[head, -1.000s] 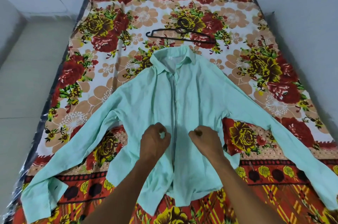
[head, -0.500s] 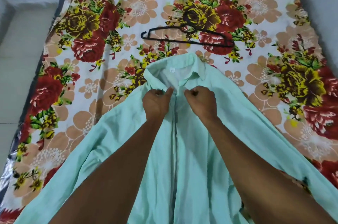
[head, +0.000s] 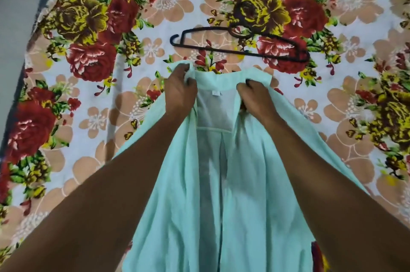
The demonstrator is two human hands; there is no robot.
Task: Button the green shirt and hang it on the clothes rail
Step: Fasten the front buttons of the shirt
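**Bare forearms, bare hands**

Two forearms run up from the lower corners to the hands, both uncovered along all that shows: no sleeve or cuff is visible. The left hand point(head: 180, 92) and right hand point(head: 257, 99) wear no gloves. The fingernail showing at the right hand's fingertips looks dark.

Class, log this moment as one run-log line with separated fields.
left hand: grips shirt collar | right hand: grips shirt collar | green shirt: front open | hanger: on bedsheet, untouched
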